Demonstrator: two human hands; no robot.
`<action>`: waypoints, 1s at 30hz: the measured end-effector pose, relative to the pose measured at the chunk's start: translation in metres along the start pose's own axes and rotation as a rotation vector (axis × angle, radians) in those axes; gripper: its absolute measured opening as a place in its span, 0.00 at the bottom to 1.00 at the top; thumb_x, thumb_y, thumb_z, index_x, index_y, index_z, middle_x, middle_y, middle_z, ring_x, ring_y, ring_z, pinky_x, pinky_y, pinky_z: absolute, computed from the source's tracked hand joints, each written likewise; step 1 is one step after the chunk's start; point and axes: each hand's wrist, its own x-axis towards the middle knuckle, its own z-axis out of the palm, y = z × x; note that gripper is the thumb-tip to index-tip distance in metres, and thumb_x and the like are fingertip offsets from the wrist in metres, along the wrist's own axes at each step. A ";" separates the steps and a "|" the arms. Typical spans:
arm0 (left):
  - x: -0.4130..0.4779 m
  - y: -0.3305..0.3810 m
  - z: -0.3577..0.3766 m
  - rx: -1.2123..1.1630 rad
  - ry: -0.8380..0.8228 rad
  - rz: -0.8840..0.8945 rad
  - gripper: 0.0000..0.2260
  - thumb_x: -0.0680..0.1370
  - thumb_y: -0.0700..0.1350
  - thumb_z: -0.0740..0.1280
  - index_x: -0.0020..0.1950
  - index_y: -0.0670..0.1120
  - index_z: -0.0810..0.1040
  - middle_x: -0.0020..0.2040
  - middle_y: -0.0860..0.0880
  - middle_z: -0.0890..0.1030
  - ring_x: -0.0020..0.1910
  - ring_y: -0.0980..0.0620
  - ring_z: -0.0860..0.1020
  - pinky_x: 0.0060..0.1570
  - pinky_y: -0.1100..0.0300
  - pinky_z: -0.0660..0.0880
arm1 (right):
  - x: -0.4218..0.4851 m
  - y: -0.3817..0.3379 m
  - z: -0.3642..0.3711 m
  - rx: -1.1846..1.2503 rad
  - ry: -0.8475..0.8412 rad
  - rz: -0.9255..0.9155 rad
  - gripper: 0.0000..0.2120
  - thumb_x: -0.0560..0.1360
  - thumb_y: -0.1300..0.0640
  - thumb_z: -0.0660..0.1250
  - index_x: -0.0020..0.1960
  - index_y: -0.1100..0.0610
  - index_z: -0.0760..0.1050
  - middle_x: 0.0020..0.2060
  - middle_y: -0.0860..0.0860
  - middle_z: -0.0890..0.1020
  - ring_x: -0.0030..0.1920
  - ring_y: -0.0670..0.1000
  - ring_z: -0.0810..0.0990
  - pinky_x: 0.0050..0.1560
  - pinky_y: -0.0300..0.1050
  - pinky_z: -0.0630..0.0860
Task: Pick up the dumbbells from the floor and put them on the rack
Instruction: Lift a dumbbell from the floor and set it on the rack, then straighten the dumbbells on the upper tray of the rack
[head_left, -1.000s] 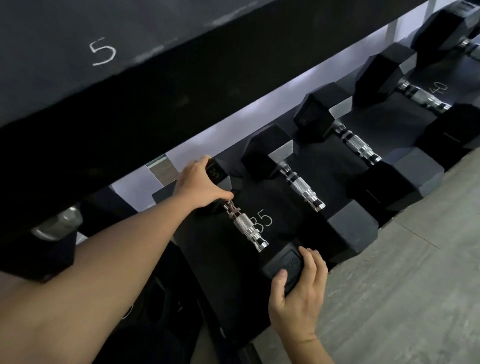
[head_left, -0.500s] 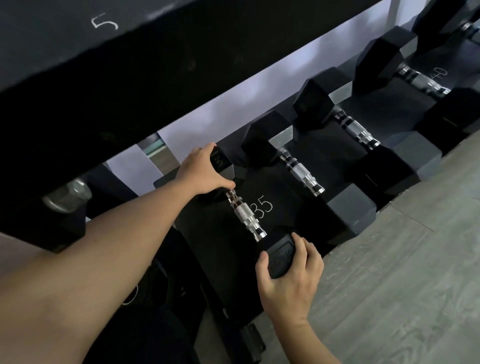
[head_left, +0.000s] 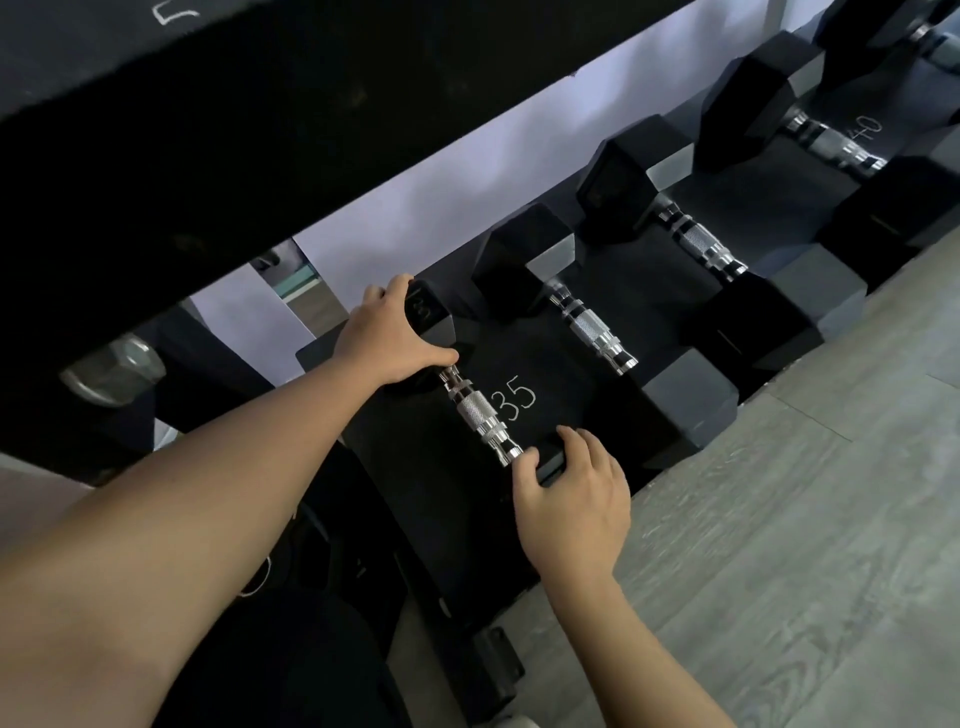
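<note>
A black hex dumbbell with a chrome knurled handle (head_left: 479, 415) lies on the lower black rack shelf (head_left: 415, 467), beside a chalked "35". My left hand (head_left: 389, 338) wraps over its far head. My right hand (head_left: 571, 493) grips its near head at the shelf's front edge. Both heads are mostly hidden under my hands.
Three more hex dumbbells (head_left: 592, 332) (head_left: 701, 249) (head_left: 831, 145) lie in a row to the right on the same shelf, one next to a chalked "40". The upper rack shelf (head_left: 260, 130) overhangs at the top. Grey wood-look floor (head_left: 779, 519) spreads to the right.
My right hand has slid further over the near head, toward the handle. The view has shifted slightly; my left hand stays on the far head.
</note>
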 end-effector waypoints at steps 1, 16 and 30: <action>-0.001 0.000 0.000 0.010 0.007 0.007 0.44 0.61 0.65 0.77 0.70 0.52 0.63 0.63 0.44 0.71 0.60 0.39 0.74 0.50 0.47 0.75 | -0.001 -0.001 -0.001 0.003 0.007 -0.002 0.21 0.74 0.48 0.67 0.63 0.56 0.79 0.63 0.53 0.80 0.65 0.56 0.75 0.68 0.53 0.68; -0.026 0.044 0.004 -0.182 0.182 -0.211 0.27 0.74 0.64 0.65 0.67 0.50 0.71 0.64 0.42 0.72 0.62 0.37 0.72 0.58 0.43 0.73 | 0.047 -0.008 -0.018 -0.037 -0.504 0.138 0.19 0.74 0.46 0.56 0.50 0.53 0.82 0.50 0.55 0.83 0.55 0.60 0.76 0.58 0.54 0.75; -0.108 0.328 -0.054 -0.739 0.027 -0.057 0.11 0.77 0.50 0.68 0.54 0.44 0.82 0.50 0.46 0.85 0.54 0.45 0.79 0.52 0.57 0.72 | 0.118 -0.021 -0.294 0.798 -0.127 0.612 0.03 0.75 0.59 0.68 0.42 0.56 0.79 0.40 0.52 0.83 0.33 0.50 0.77 0.39 0.42 0.73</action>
